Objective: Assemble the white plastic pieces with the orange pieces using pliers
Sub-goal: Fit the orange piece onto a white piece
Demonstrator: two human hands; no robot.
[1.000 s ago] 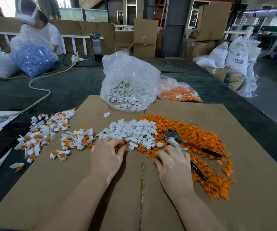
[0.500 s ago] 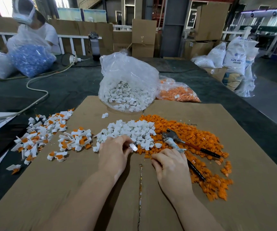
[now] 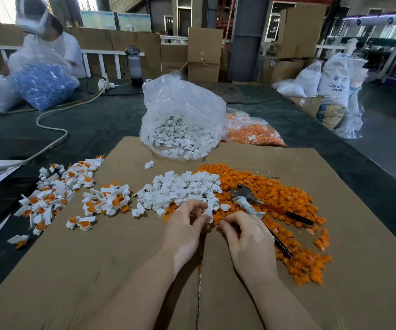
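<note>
Head camera looks down on my two bare hands over a flattened cardboard sheet (image 3: 92,270) spread on a dark table (image 3: 101,125). My left hand (image 3: 187,225) has its fingers curled round a white plastic piece (image 3: 208,214), pinching it just at the near edge of the loose white pile (image 3: 180,189). My right hand (image 3: 247,232) sits just beside it, fingertips bent down and close together at the edge of the orange pieces (image 3: 285,201); whether it pinches one of them I cannot tell, since the fingers hide what is under them.

The pliers (image 3: 251,201) lie on the orange heap just beyond my right hand, jaws pointing away to the left, one dark-tipped handle running right across the heap and the other passing under my right hand. Neither hand grips them.

The white pile touches the orange heap along its right side. To the left, well apart from my hands, finished white-and-orange pieces (image 3: 61,194) lie scattered from the cardboard's edge onto the table, with a smaller cluster (image 3: 107,201) between them and the white pile.

At the far edge of the cardboard stands an open clear bag of white pieces (image 3: 182,120), and beside it on the right lies a bag of orange pieces (image 3: 254,132). Across the table another person (image 3: 49,44) sits behind a bag of blue parts (image 3: 43,86). A pale cable (image 3: 54,129) curves over the table on the left.
</note>
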